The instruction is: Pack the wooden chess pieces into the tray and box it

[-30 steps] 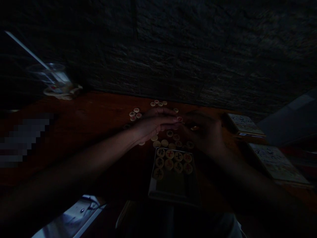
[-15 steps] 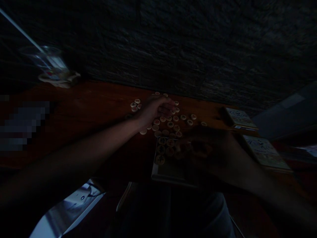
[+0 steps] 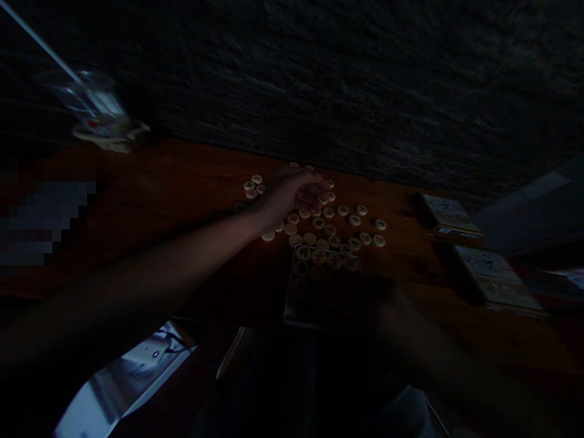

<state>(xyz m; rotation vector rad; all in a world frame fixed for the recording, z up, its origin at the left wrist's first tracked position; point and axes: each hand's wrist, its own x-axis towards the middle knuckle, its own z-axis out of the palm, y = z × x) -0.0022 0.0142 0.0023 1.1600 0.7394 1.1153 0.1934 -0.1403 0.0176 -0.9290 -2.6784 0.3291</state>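
Note:
My left hand (image 3: 298, 191) rests over the scattered round Chinese chess pieces (image 3: 318, 224) on the wooden table, palm down. Its fingers are curled in among them, and whatever lies under them is hidden. In deep shadow, my right hand (image 3: 365, 298) is over the shallow box (image 3: 288, 304) at the table's near edge; its fingers do not show. Inside that box, a row of pieces (image 3: 319, 255) lies face up along the far side, with red and black characters. More pieces sit dimly below at the left side.
Two flat printed boxes (image 3: 449, 213) lie at the right of the table. A clear cup (image 3: 98, 100) with a straw stands back left on a pale holder. A dark rough wall (image 3: 292, 79) runs behind the table. A pale-edged bright panel (image 3: 132, 383) is at lower left.
My right hand has moved down and toward me over the box, uncovering the far row and several loose pieces. My left hand stays about where it was; the view shifts slightly.

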